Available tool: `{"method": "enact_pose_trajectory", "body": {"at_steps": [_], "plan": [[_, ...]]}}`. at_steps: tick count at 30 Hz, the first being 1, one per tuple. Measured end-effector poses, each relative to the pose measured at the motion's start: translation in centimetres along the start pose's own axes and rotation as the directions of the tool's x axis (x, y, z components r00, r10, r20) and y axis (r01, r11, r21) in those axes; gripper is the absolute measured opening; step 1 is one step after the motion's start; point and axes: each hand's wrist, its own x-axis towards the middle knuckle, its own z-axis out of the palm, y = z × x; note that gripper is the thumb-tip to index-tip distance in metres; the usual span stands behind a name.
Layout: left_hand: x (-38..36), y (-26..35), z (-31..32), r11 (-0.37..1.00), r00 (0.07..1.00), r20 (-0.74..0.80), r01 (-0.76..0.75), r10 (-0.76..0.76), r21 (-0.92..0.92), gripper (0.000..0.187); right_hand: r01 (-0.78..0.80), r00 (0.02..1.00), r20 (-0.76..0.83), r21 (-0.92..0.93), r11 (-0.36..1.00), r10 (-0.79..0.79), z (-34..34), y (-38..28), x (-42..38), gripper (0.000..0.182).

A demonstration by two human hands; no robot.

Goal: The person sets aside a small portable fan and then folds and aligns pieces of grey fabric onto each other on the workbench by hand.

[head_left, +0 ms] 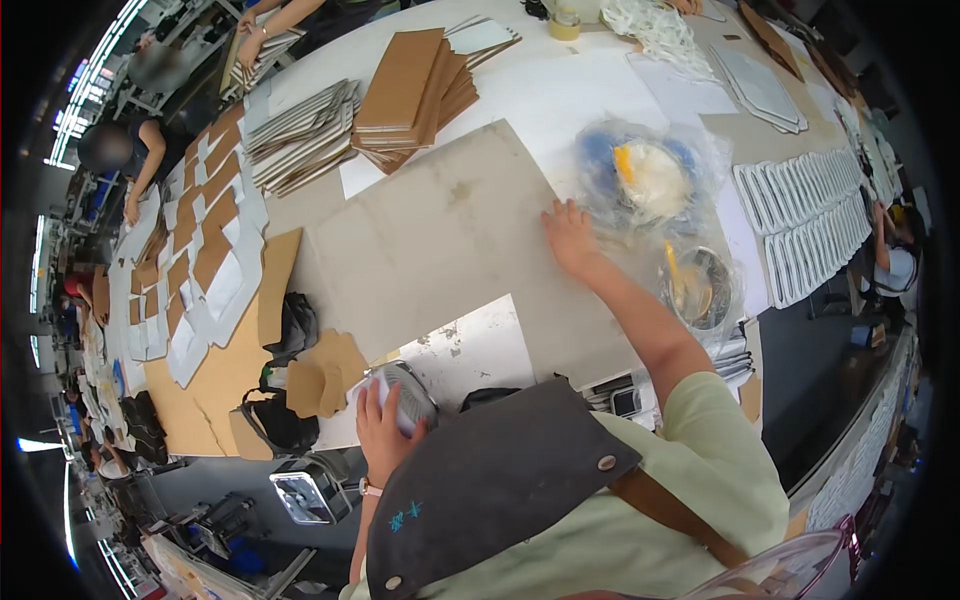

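My left hand [378,440] lies over a grey-white, rounded object with a ribbed dark side [415,398], at the near edge of the table. Its fingers curve onto the top of that object, whose kind I cannot make out. My right hand [572,238] rests flat on a large grey board [430,230], fingers apart and holding nothing. Just beyond it is a clear plastic bag [650,180] with blue and cream rolls and a yellow piece inside. Closer to me, a second plastic bag [698,288] holds a round item with yellow tape.
Stacks of brown and white card [405,85] stand at the back. Card pieces [205,250] cover the left side. Rows of white-edged pieces [805,225] lie at right. Black bags [280,420] sit near the left edge. Co-workers' hands [250,45] are at the far left.
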Motion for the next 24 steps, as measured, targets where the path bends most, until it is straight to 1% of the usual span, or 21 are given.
{"method": "enact_pose_trajectory", "body": {"at_steps": [2, 5, 8, 11, 13, 14, 16, 17, 19, 20, 21, 23, 24], "plan": [[0.2, -0.2, -0.5, 1.0, 1.0, 0.025, -0.003, 0.003, -0.002, 0.073, -0.099, 0.995, 0.01, -0.024, 0.995, 0.099, 1.0, 0.7, 0.4, 0.048], [0.1, -0.9, -0.9, 1.0, 0.999, 0.054, 0.0, 0.001, -0.029, 0.074, -0.164, 0.964, 0.21, -0.027, 0.986, 0.166, 2.1, 2.5, 1.3, 0.04], [-0.1, -1.2, -0.8, 0.999, 0.998, 0.067, 0.016, -0.013, -0.038, 0.074, 0.047, 0.945, 0.327, -0.192, 0.98, 0.019, 1.8, 3.1, 0.0, 0.027], [0.0, -1.0, -0.7, 1.0, 0.997, 0.067, 0.025, -0.025, -0.012, 0.074, 0.231, 0.957, 0.254, -0.376, 0.897, -0.14, 2.1, 3.4, -1.6, 0.02], [0.0, -0.8, -0.9, 0.999, 0.996, 0.08, 0.026, -0.029, 0.035, 0.072, 0.201, 0.922, 0.383, -0.34, 0.919, -0.06, 0.5, 2.7, -0.9, 0.02], [0.2, -0.8, -1.2, 0.999, 0.995, 0.083, 0.052, -0.051, -0.01, 0.07, 0.186, 0.896, 0.444, -0.324, 0.928, -0.024, -0.3, 2.2, -0.4, 0.02], [1.1, -1.3, -2.1, 0.99, 0.992, 0.087, 0.104, -0.096, -0.093, 0.067, 0.084, 0.91, 0.414, -0.201, 0.976, 0.007, -2.6, 0.6, 0.9, 0.022], [1.9, -2.3, -2.0, 0.966, 0.993, 0.048, 0.117, -0.109, -0.23, 0.066, 0.033, 0.917, 0.399, -0.133, 0.991, 0.023, -3.2, -0.1, 1.5, 0.023], [3.9, -5.6, -1.2, 0.868, 0.989, -0.033, 0.111, -0.144, -0.484, 0.065, -0.003, 0.966, 0.26, -0.004, 1.0, 0.003, -2.2, -1.3, 2.2, 0.03], [5.4, -7.2, -0.4, 0.774, 0.966, 0.103, 0.251, -0.236, -0.581, 0.065, -0.016, 0.983, 0.184, 0.067, 0.998, 0.003, -1.5, -2.0, 2.5, 0.036], [7.1, -9.0, 0.8, 0.656, 0.922, 0.244, 0.386, -0.301, -0.649, 0.065, -0.126, 0.984, 0.144, 0.113, 0.986, 0.109, -0.4, -2.6, 2.6, 0.041], [9.5, -12.1, 3.5, 0.492, 0.842, 0.426, 0.54, -0.332, -0.684, 0.066, -0.338, 0.941, 0.083, 0.217, 0.916, 0.328, 1.6, -3.3, 2.3, 0.053], [10.5, -13.4, 5.1, 0.464, 0.823, 0.468, 0.568, -0.322, -0.68, 0.068, -0.366, 0.93, 0.106, 0.214, 0.906, 0.351, 1.7, -3.1, 2.4, 0.055]]}}
